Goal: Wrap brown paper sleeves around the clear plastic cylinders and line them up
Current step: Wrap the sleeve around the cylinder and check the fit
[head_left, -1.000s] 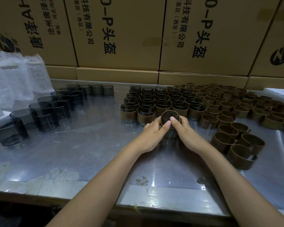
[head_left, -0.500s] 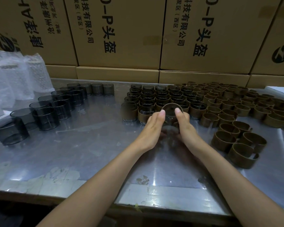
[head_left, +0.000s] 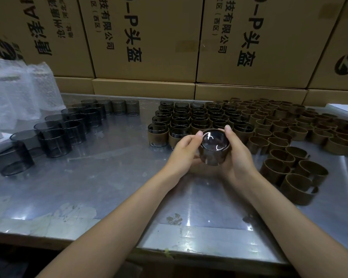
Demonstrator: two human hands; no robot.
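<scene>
Between my two hands is a clear plastic cylinder (head_left: pixel 213 144) with a brown paper sleeve around its lower part, lifted off the steel table and tilted toward me. My left hand (head_left: pixel 184 151) grips its left side and my right hand (head_left: pixel 236 155) grips its right side. Just behind them stand rows of sleeved cylinders (head_left: pixel 191 120). Bare smoky cylinders (head_left: pixel 54 135) line up at the left. Several loose brown sleeves (head_left: pixel 289 135) lie at the right.
The steel table (head_left: pixel 109 177) has a taped front edge. Printed cardboard boxes (head_left: pixel 149 37) form a wall behind it. Bubble-wrap bags (head_left: pixel 18 91) stand at the far left, and a white box (head_left: pixel 344 109) sits at the far right.
Both hands have lifted the sleeved cylinder toward me and tipped it, so its clear end now faces the camera. The rows on the table have not moved.
</scene>
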